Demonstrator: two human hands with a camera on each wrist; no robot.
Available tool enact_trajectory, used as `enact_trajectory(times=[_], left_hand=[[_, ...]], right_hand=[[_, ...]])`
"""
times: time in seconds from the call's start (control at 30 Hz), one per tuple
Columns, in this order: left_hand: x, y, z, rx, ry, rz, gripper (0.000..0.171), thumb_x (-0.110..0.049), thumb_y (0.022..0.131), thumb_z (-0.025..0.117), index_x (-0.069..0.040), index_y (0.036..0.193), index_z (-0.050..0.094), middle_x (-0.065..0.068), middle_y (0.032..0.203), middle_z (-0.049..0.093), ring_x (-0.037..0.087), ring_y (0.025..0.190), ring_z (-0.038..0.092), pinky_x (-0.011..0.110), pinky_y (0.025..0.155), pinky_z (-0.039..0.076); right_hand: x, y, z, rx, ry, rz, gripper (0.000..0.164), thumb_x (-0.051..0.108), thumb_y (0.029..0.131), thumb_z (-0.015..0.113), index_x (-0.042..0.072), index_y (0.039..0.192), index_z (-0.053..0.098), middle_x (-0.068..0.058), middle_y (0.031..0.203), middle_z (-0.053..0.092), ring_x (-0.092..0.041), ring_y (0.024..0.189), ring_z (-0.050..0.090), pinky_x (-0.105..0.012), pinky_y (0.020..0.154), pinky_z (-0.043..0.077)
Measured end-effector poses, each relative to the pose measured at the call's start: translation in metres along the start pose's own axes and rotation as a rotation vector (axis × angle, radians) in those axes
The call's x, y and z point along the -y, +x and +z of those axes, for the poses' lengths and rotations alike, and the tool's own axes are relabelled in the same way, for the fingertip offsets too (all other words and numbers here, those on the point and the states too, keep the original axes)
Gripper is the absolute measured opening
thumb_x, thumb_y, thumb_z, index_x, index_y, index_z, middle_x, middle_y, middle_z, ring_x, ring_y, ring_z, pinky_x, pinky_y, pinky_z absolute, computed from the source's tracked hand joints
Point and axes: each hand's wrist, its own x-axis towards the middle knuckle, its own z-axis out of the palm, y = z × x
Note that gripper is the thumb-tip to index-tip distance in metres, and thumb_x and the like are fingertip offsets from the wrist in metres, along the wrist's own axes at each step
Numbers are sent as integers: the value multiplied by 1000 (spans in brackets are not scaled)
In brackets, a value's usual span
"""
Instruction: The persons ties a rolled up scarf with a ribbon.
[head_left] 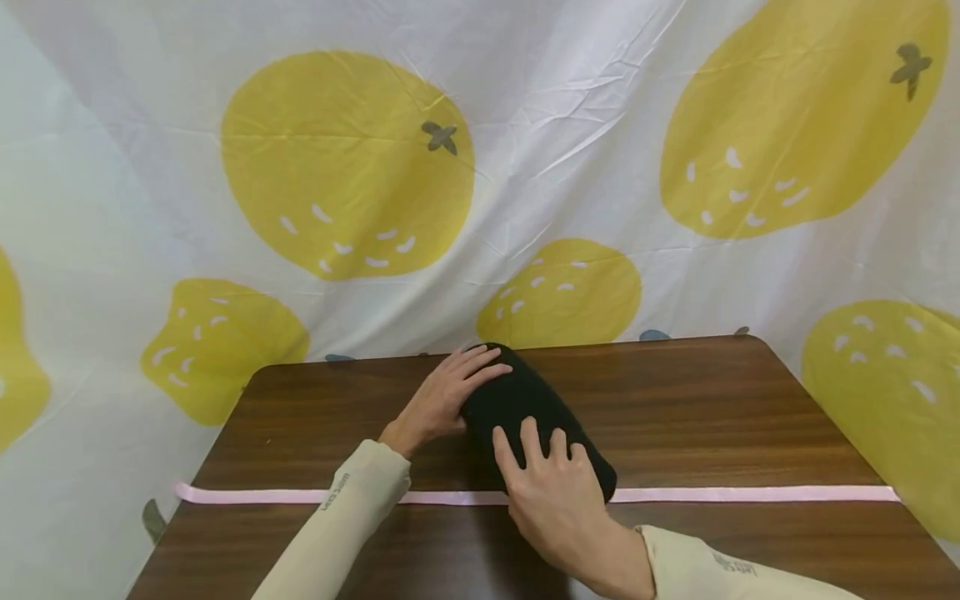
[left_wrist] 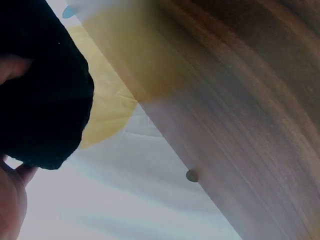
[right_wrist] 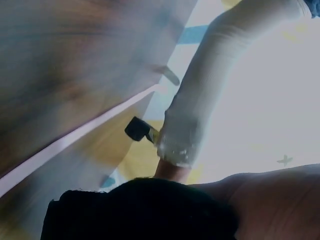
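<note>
A black, oblong piece of soft fabric (head_left: 536,400) slants over the middle of the table, held by both hands. My left hand (head_left: 446,392) grips its far left end, fingers spread over the top. In the left wrist view a finger lies on the black fabric (left_wrist: 55,95) and another part of the hand shows under its lower edge. My right hand (head_left: 558,504) holds the near end, with bent fingers pressed on the upper face; the thumb is hidden. The right wrist view has the fabric (right_wrist: 140,212) across the bottom, the left sleeve behind it.
The brown wood-grain table (head_left: 675,417) has rounded far corners. A pink strip (head_left: 750,494) runs across it from side to side, passing behind the fabric and right hand. A white curtain (head_left: 540,125) with yellow fruit prints hangs right behind the table's far edge.
</note>
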Motion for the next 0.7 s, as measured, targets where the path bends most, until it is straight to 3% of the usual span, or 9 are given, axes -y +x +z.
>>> enact_trajectory(times=[0.2,0.47,0.7], left_hand=[[-2,0,7,15,-5,40,96,-28,67,94,-20,148,43,11,156,39,33,144,34,57,114,28],[-11,2,14,53,-2,101,97,-35,62,95,-18,145,47,11,154,41,32,143,36,56,114,30],[-16,2,23,95,14,149,100,-32,58,96,-17,144,47,12,155,40,32,144,35,56,114,29]], right_hand=[[14,-4,2,-19,-32,14,66,38,66,85,12,123,68,-21,108,63,-35,66,62,-34,43,51],[33,-9,3,-64,-110,0,56,32,67,84,8,115,70,-24,100,64,-40,58,64,-37,38,50],[39,-14,7,-59,-129,-39,40,24,80,60,6,114,70,-27,96,64,-38,48,60,-35,33,46]])
